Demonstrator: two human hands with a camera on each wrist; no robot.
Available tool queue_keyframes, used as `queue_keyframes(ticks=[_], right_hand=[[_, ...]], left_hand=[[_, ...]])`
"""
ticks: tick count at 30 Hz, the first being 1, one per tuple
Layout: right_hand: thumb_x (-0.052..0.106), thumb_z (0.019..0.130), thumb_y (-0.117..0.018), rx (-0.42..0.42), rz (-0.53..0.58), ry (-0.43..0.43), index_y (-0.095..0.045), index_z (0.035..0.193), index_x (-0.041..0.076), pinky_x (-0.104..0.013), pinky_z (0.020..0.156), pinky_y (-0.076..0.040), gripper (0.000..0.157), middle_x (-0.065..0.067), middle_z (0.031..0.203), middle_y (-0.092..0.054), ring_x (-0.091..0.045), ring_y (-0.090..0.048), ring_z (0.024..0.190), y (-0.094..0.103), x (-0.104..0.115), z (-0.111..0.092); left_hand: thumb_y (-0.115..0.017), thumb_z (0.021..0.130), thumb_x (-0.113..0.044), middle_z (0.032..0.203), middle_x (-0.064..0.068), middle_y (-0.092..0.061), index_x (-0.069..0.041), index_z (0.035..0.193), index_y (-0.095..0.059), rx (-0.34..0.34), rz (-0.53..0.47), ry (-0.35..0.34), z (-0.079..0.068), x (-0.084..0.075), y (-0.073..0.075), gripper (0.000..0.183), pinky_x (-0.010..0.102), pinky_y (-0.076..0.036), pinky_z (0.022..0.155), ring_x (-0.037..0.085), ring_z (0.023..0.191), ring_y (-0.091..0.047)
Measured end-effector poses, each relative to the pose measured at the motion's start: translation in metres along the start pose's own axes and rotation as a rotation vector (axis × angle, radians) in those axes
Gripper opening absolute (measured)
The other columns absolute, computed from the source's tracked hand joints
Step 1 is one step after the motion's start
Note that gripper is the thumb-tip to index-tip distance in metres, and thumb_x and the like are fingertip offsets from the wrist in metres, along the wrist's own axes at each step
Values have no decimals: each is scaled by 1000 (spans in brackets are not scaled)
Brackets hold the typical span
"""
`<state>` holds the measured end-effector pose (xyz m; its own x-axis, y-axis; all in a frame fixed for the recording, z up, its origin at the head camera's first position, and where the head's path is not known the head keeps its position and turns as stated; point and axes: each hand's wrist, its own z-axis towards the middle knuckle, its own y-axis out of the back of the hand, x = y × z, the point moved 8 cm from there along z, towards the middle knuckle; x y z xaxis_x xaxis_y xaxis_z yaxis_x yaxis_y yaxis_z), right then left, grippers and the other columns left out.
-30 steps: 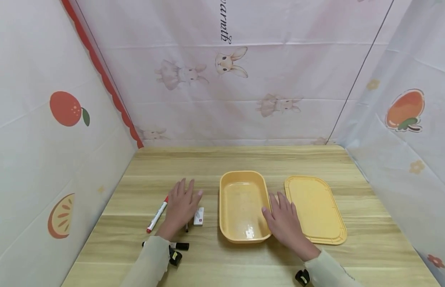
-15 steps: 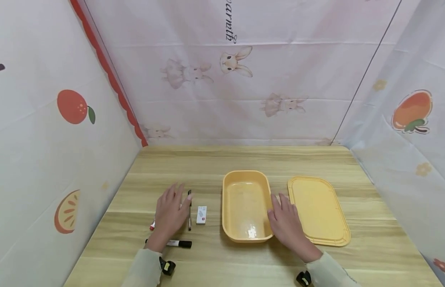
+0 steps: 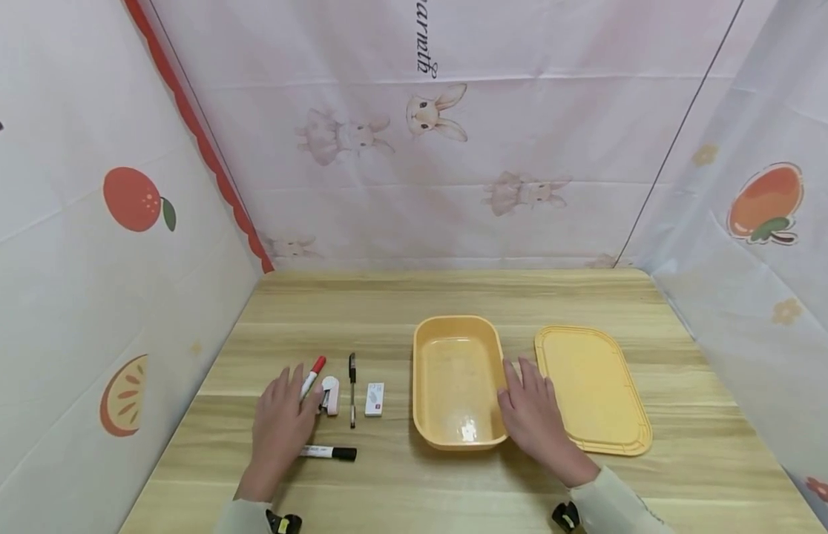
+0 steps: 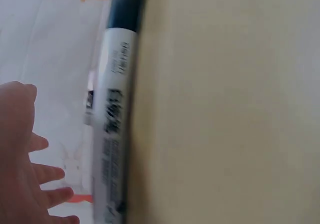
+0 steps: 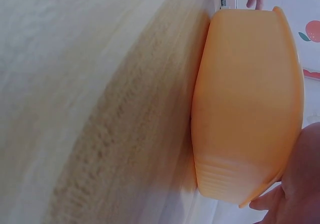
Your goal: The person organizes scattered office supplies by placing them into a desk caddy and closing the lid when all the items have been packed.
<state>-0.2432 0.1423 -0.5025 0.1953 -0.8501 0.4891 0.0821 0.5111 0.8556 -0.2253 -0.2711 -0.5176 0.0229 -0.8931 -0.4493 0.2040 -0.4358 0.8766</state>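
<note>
In the head view my left hand [image 3: 280, 423] is over the left of the table, fingers spread, holding nothing. Partly covered by it are a red-capped marker [image 3: 314, 373] and a small pink-and-white stapler [image 3: 331, 397]. A black-capped whiteboard marker [image 3: 330, 452] lies by its wrist and looms large in the left wrist view. To its right are a black pen [image 3: 352, 386] and a small white box [image 3: 374, 400]. My right hand [image 3: 534, 415] rests at the right rim of a yellow plastic box [image 3: 454, 386]; the right wrist view shows its fingertips [image 5: 262, 201] touching the rim.
The box's flat yellow lid [image 3: 594, 393] lies on the wooden table [image 3: 387, 297] to the right, partly behind my right hand. Printed cloth walls [image 3: 360, 222] enclose the table's back and sides.
My left hand has moved left and back toward me, uncovering the pen, the stapler and the red marker's cap. My right hand stays at the box rim.
</note>
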Motion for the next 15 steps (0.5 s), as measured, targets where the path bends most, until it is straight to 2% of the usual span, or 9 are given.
queue_keyframes(ticks=[8,15], right_hand=[[22,105,-43,19,6,-8,-36,155,3,-68,117,-11,54,-27,160,-25,-46,-19,149,-1,-1,-1],[21,105,-44,-2,-1,14,-38,153,2,-68,116,-14,52,-28,158,-28,-46,-22,148,1,2,-1]], left_hand=[[-40,105,-52,160,29,-27,-5,158,-28,-1,-7,34,-9,12,0,72,69,-21,115,52,143,-28],[-49,103,-50,157,26,-35,-7,157,-33,26,26,82,-12,24,4,71,71,-31,108,52,139,-36]])
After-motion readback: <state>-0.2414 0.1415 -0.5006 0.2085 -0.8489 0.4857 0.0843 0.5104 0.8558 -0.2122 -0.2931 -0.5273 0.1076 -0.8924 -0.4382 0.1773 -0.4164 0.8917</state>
